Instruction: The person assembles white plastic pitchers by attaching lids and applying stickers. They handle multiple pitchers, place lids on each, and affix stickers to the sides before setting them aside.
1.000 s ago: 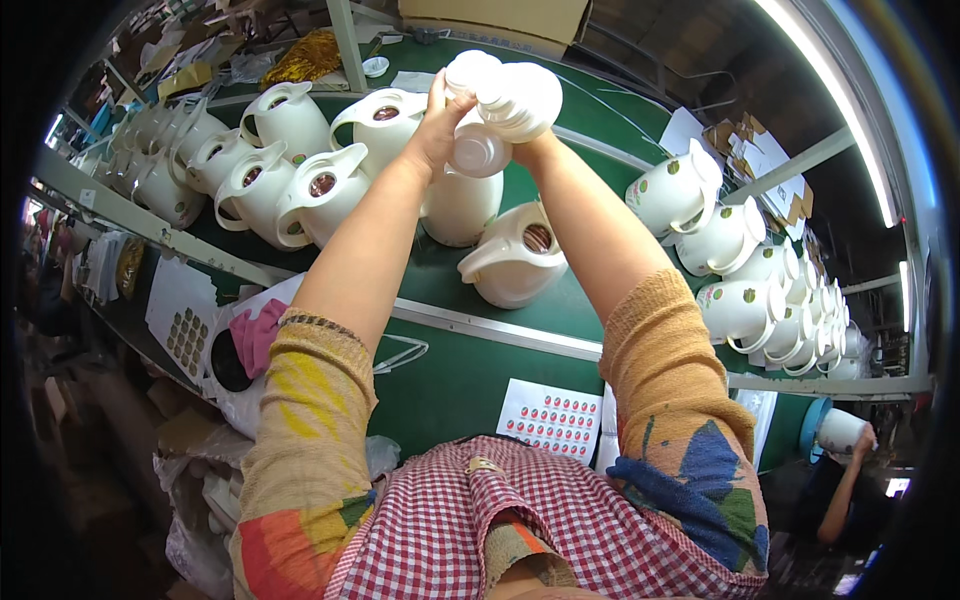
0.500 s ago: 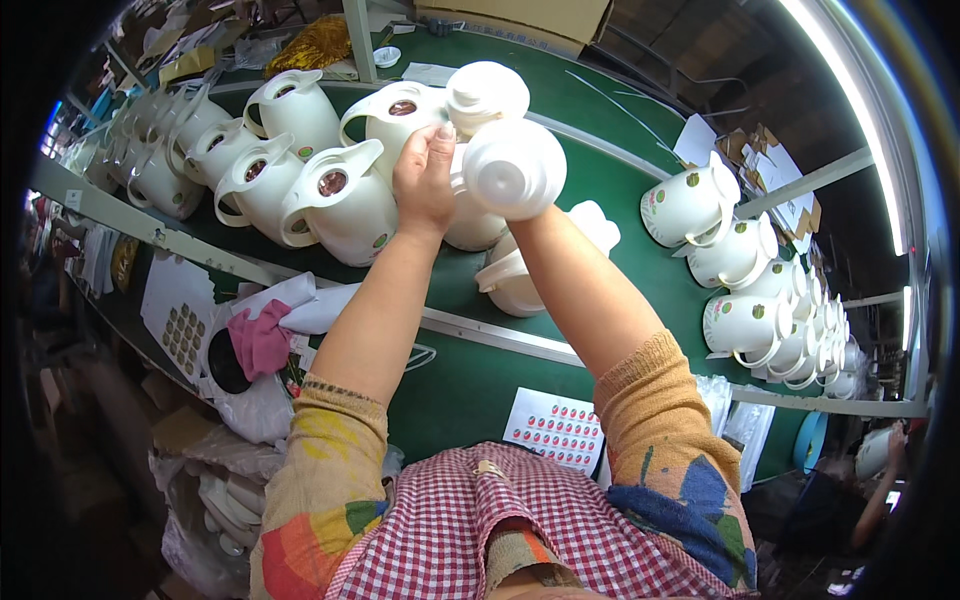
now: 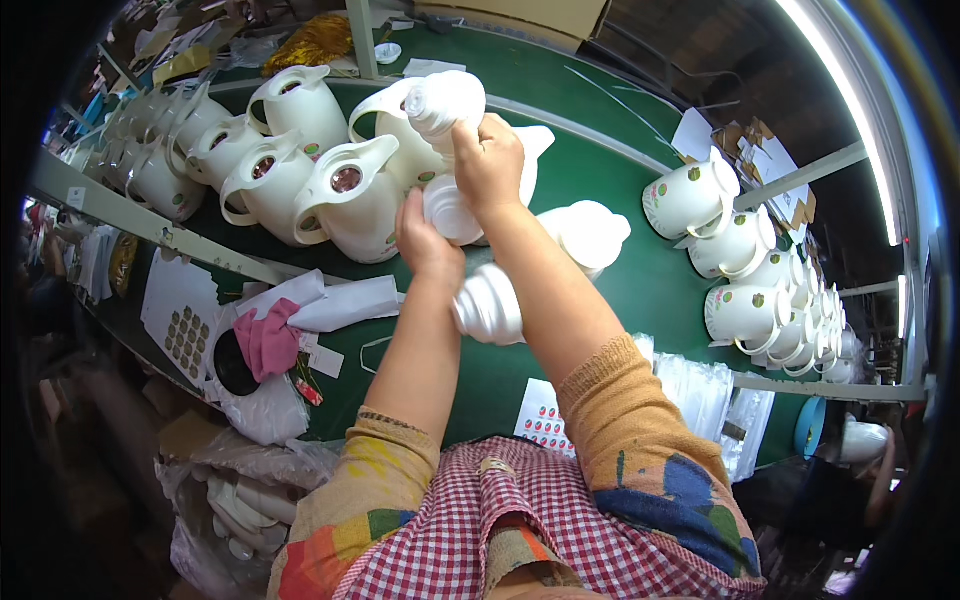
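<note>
My right hand [image 3: 490,165] is closed round a white stepped stopper [image 3: 445,102], held tilted over the white jugs. Lower and to its left, my left hand [image 3: 430,240] grips another round white stopper [image 3: 452,210], partly hidden behind the fingers. A third ribbed white stopper [image 3: 490,306] shows between my forearms; what supports it is hidden. A cream jug with an uncovered dark, shiny mouth [image 3: 352,195] stands just left of my left hand. Behind my right forearm is a white jug [image 3: 590,235] with its top covered.
Several uncovered jugs [image 3: 262,180] crowd the left of the green bench. Jugs with handles [image 3: 745,315] line the right side. A pink cloth [image 3: 268,340], a sticker sheet [image 3: 545,415] and clear plastic bags [image 3: 690,395] lie nearer. A metal post [image 3: 361,40] rises behind.
My right hand has moved up and left with a stopper, now above my left hand. My left hand has come down toward me. A stopper now shows between my forearms.
</note>
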{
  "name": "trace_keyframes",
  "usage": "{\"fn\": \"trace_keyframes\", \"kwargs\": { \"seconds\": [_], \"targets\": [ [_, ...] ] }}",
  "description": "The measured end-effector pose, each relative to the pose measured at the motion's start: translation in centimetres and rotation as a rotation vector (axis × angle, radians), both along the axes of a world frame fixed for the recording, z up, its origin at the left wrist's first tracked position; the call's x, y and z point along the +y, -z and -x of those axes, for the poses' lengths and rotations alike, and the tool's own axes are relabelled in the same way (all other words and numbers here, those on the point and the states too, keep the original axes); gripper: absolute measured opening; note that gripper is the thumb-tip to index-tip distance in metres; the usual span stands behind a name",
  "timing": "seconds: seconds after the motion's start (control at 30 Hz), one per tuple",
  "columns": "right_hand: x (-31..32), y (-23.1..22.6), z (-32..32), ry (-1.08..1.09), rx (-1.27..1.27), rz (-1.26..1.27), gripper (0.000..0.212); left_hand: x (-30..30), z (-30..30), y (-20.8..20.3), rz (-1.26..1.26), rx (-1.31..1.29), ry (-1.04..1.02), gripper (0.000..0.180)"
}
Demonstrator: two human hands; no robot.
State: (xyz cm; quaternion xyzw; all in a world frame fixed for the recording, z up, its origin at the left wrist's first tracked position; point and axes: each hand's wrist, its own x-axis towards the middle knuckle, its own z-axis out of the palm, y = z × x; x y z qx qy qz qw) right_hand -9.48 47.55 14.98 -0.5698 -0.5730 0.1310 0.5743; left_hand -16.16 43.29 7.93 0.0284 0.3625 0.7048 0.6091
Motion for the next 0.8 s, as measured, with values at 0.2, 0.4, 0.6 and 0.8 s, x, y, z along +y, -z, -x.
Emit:
{"fn": "trace_keyframes", "kwargs": {
  "seconds": [0.2,0.4,0.6,0.8],
  "targets": [
    [0.1,3.4,-2.8,0.198,-0.043,-0.182,0.033,-1.3,-2.5,6.0,0.097,-0.22,-0.041,0.031],
    [0.4,4.8,-4.7,0.274,0.569,-0.092,0.039,-1.0,-3.9,10.7,0.175,-0.269,-0.068,0.032],
    [0.7,0.0,-4.5,0.111,0.233,-0.265,0.032,-1.4,-0.1,10.1,0.15,-0.274,0.001,0.033],
    [9.9,-1.5,-3.5,-0.042,-0.612,-0.003,0.02,0.9,9.7,-3.6,-0.35,0.299,-0.224,0.015]
  ]
}}
